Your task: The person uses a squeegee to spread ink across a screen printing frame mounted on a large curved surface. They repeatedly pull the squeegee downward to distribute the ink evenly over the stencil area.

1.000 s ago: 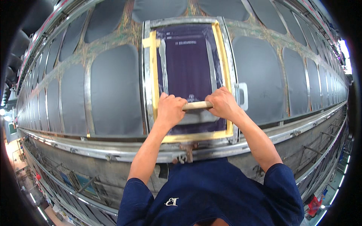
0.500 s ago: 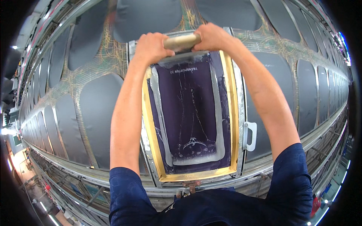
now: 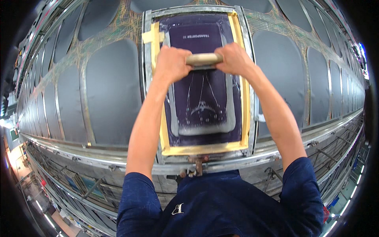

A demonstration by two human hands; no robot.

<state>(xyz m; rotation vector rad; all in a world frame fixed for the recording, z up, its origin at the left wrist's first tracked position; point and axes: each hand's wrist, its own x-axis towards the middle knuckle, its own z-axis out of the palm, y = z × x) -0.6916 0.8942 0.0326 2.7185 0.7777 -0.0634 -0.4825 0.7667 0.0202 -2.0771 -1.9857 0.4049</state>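
A squeegee (image 3: 204, 59) with a pale wooden handle lies across a dark purple printing screen (image 3: 199, 93), a little beyond its middle. Around the handle's left end my left hand (image 3: 173, 63) is closed. My right hand (image 3: 236, 59) grips the other end. My fingers are partly hidden behind the handle, and so is most of the blade. The screen has a metal frame (image 3: 247, 43), yellow tape (image 3: 205, 149) along its inner edges and grey smears around the mesh. Pale lettering and a small spiky design show on it.
Dark grey panels (image 3: 112, 87) lie in rows on the long table to both sides of the screen. A metal rail (image 3: 98, 149) runs along the near edge. Below the frame's near end sits a rusty clamp (image 3: 199, 166).
Both hands have drawn the squeegee from the screen's far end toward me, uncovering the far strip of mesh. The whole view has also shifted, so the frame sits higher in the picture.
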